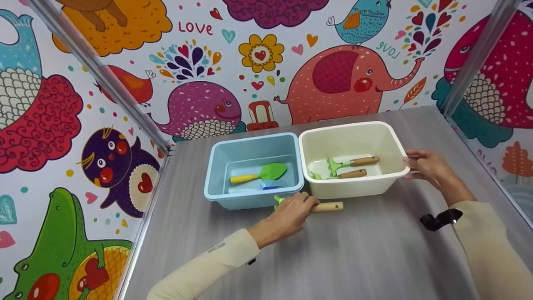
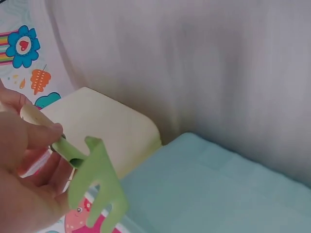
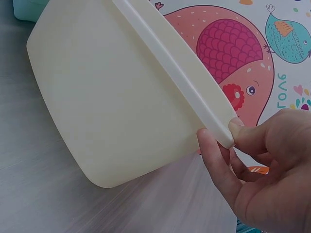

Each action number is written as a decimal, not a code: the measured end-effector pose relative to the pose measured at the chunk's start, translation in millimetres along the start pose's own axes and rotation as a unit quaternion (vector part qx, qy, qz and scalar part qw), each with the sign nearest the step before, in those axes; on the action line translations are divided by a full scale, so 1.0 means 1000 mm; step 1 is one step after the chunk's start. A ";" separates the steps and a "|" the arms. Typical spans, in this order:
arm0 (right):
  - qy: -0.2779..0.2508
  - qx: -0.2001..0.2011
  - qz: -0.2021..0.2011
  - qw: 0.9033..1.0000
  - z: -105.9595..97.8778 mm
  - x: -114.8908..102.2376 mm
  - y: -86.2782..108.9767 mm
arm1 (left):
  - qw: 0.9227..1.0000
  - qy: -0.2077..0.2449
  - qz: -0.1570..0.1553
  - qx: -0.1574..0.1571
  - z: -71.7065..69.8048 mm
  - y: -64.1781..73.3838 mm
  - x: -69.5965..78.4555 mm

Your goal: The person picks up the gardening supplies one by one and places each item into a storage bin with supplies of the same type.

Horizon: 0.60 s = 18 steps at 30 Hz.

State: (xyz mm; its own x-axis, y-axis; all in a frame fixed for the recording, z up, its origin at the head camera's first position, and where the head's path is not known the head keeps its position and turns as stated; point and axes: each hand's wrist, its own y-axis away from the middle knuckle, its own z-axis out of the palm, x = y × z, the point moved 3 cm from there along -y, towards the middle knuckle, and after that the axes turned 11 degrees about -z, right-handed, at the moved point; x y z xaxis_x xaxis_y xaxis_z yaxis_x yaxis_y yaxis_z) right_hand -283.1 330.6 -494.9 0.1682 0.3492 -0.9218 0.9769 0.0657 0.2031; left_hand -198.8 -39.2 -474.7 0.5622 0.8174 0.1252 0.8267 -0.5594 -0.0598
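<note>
In the head view my left hand (image 1: 295, 210) grips a small garden fork by its wooden handle (image 1: 329, 207), just in front of where the two bins meet. Its green tined head (image 2: 99, 187) shows plainly in the left wrist view. My right hand (image 1: 431, 168) pinches the right rim of the cream bin (image 1: 354, 189), thumb on one side of the lip and fingers on the other (image 3: 216, 160). Inside that bin lie a green rake (image 1: 335, 166) with a wooden handle and another wooden-handled tool (image 1: 353, 173), partly hidden by the front wall.
Left of the cream bin stands a light blue bin (image 1: 250, 202), their rims side by side. It holds a green trowel (image 1: 272, 171) with a yellow handle and a blue piece (image 1: 270, 184). The grey table (image 1: 333, 258) meets printed walls at the back and sides.
</note>
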 end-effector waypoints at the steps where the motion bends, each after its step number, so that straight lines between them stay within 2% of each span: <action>1: 0.003 0.003 -0.004 1.000 0.000 0.000 -0.001 | 1.000 0.000 0.002 0.000 -0.003 -0.002 0.000; 8: 0.007 0.008 -0.002 1.000 0.002 -0.001 -0.003 | 1.000 0.020 -0.002 -0.010 -0.018 -0.010 0.006; 14: 0.002 0.006 0.002 1.000 0.000 -0.001 -0.001 | 0.999 0.035 0.001 -0.007 -0.030 -0.018 0.012; 18: -0.001 0.002 0.008 1.000 0.000 -0.002 -0.001 | 0.998 0.059 -0.010 0.002 -0.037 -0.026 0.010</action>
State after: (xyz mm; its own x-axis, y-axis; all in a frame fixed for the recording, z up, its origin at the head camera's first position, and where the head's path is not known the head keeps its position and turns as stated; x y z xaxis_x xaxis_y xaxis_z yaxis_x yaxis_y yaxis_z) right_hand -284.0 329.8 -493.6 0.1835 0.3476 -0.9195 0.9748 0.0560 0.2157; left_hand -215.4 -21.2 -434.8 0.5388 0.8066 0.2430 0.8382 -0.5420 -0.0596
